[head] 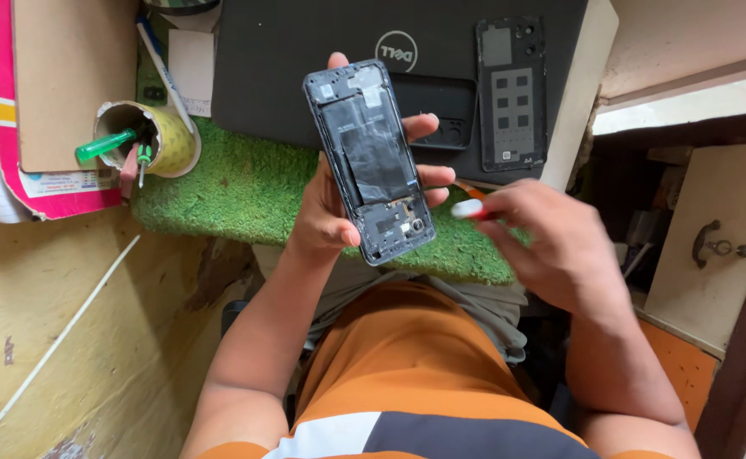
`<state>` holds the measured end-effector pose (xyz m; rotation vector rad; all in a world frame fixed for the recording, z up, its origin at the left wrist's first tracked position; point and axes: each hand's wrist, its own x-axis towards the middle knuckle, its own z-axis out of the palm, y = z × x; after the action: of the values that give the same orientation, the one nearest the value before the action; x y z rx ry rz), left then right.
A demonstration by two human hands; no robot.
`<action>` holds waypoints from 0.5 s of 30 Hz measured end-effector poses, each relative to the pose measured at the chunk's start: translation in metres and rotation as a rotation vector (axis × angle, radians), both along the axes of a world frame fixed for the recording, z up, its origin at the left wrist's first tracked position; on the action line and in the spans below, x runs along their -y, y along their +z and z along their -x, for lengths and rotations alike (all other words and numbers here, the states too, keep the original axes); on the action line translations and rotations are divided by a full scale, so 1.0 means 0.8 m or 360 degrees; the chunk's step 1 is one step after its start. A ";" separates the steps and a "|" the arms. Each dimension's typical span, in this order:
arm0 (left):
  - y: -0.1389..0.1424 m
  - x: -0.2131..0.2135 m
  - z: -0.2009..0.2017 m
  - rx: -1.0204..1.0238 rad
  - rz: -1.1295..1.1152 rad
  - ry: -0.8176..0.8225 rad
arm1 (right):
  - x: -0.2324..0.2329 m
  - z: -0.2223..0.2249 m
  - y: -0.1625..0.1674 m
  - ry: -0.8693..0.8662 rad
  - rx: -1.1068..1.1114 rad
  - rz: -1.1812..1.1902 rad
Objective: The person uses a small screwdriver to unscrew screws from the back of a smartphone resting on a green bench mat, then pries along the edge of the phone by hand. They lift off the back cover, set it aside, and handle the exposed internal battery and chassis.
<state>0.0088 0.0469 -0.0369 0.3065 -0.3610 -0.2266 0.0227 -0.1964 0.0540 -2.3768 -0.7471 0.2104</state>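
While the left hand (326, 212) gripped the opened phone (371, 160) by its edges, the right hand (560, 246) pinched a screwdriver (468, 209); a slip risked gouging exposed circuitry.

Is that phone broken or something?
It does look odd: the phone in the left hand has no back, so its dark insides show. Its back cover lies apart on the closed laptop. The right hand holds a blurred tool.
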 end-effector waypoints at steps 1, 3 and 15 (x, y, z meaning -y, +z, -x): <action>-0.001 0.000 0.000 0.0012 0.0005 -0.0007 | 0.009 0.002 0.008 -0.0118 -0.0079 -0.0159; -0.002 0.000 0.002 0.0038 0.0023 -0.0029 | 0.015 0.013 0.009 -0.0332 -0.0237 -0.0678; -0.008 0.003 0.005 -0.0006 0.0020 -0.0186 | -0.004 0.034 -0.056 -0.0043 0.0100 -0.1382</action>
<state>0.0046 0.0444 -0.0432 0.2726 -0.3766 -0.3392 -0.0041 -0.1933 0.0089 -1.5660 -0.6537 -0.1779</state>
